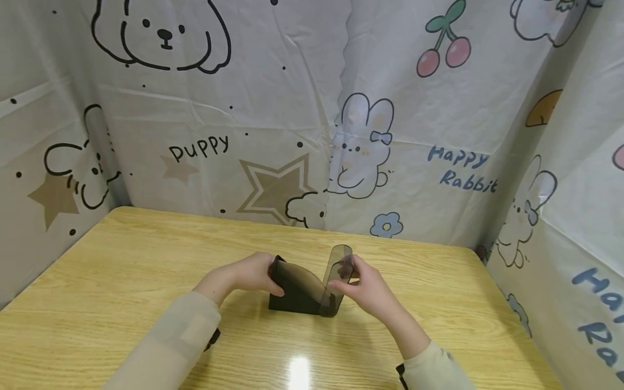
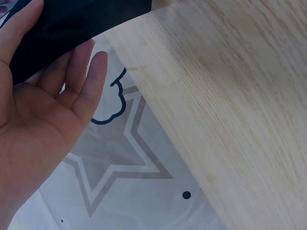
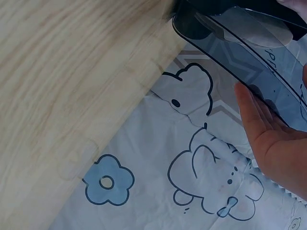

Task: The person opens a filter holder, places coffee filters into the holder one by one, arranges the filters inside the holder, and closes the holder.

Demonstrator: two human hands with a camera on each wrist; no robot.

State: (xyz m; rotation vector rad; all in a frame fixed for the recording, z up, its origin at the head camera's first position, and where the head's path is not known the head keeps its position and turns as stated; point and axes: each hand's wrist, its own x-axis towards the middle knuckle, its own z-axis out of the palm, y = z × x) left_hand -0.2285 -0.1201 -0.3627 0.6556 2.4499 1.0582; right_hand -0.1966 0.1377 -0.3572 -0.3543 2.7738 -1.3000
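A black holder [image 1: 292, 297] with slanted sides stands on the table, a tan, curved-edged surface [image 1: 299, 277] showing in its open top. Its smoky see-through lid [image 1: 341, 253] is tilted up at the right end. My left hand [image 1: 251, 273] grips the holder's left end, thumb on the near side. In the left wrist view the fingers reach under the dark body [image 2: 96, 19]. My right hand [image 1: 368, 287] holds the lid between thumb and fingers; some fingers show through the clear plastic. The right wrist view has the lid [image 3: 225, 52] slanting above that hand's fingers.
A light wood-grain table [image 1: 146, 249] lies under the holder. Behind it and at both sides hangs a pale curtain [image 1: 273, 108] printed with cartoon animals, stars and cherries. Bright light reflects off the table's near part.
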